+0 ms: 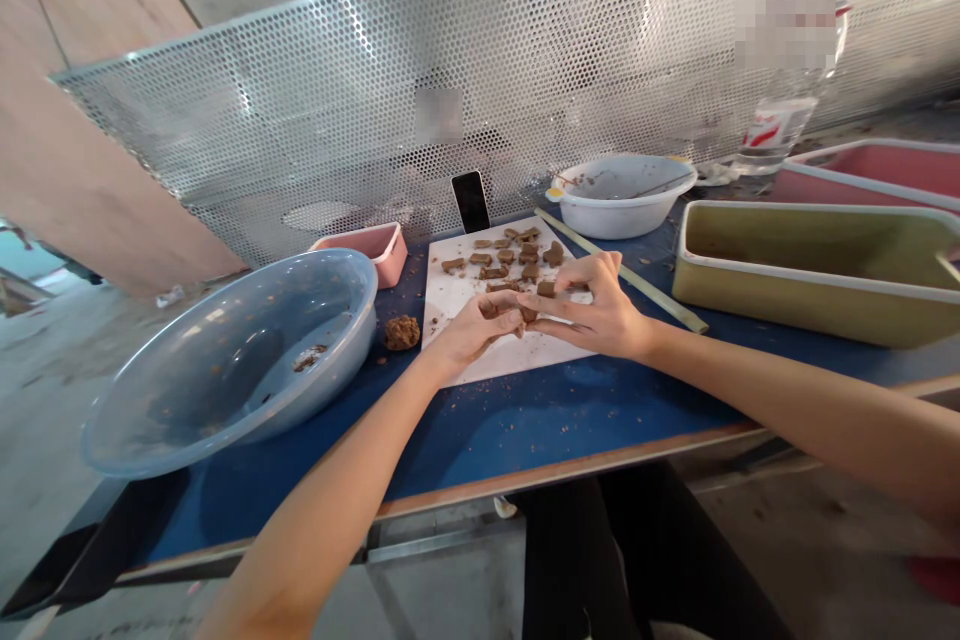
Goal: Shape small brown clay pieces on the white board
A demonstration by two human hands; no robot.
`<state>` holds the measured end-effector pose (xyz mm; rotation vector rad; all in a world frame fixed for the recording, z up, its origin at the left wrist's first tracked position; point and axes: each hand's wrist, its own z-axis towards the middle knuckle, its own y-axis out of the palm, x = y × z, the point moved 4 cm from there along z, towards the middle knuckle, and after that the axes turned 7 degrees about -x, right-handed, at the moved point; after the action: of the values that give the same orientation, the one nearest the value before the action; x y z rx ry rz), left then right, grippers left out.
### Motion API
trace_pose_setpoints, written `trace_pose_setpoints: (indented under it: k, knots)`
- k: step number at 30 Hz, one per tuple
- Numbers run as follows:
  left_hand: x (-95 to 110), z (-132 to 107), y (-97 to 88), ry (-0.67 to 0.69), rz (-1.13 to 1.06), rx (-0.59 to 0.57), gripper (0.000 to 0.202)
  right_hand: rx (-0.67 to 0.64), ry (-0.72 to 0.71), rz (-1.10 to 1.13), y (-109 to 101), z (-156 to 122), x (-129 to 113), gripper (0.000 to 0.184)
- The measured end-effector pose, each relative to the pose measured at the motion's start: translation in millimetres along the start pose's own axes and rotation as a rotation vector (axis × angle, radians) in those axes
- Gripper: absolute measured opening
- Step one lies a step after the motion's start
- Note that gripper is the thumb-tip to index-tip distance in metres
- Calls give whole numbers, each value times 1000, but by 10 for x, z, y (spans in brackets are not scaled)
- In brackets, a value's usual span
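Observation:
My left hand and my right hand meet over the front of a white board. Between their fingertips is a small lump of brown dough-like material, partly covered by the fingers. Both hands are closed on it. Just beyond them, several brown shaped pieces lie on the board, some like bones. A heart-like piece sits near its right side. Left of the board, a rough brown ball of similar material rests on the blue table.
A large blue basin stands tilted at the left, near a pink container. A phone leans behind the board. On the right are a flat stick, white basin, green trough and bottle. A perforated metal panel rises behind.

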<state>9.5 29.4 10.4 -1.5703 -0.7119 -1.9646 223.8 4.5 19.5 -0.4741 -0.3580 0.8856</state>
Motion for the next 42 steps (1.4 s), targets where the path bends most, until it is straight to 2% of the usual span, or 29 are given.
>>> trace_pose_setpoints:
  k: [2,6,8,11,14,19,23,29,33,36,38,42]
  knots:
    - [6,2,12,-4,0,2,59,-49,50,17,1,-4,12,43]
    - [6,9,38,-6,5,-11,62,-148,123,68,-7,36,17,57]
    - [-12,9,33,-22,3,-4,63,-168,137,76,-9,62,12,50]
    - [-41,5,2,-31,-3,33,64,-148,140,86,0,84,7,34]
    - [-48,7,-25,-18,5,55,61,-123,136,114,21,88,3,30]
    - [-47,6,-21,-24,2,52,59,-108,118,164,27,94,-21,31]
    - [-55,-8,-27,-34,-13,53,57,-152,154,177,36,99,-9,51]
    - [-66,-4,-47,-41,33,46,56,-199,149,157,52,101,-3,29]
    - [-61,-3,-30,-48,19,47,60,-218,168,154,47,101,-4,28]
    - [-75,-6,-31,-67,14,52,59,-230,169,177,42,104,-18,44]
    - [-81,-11,-34,-71,18,48,59,-229,150,190,38,108,-33,49]
    - [-72,-27,-34,-79,57,50,61,-217,134,183,36,110,-44,31]
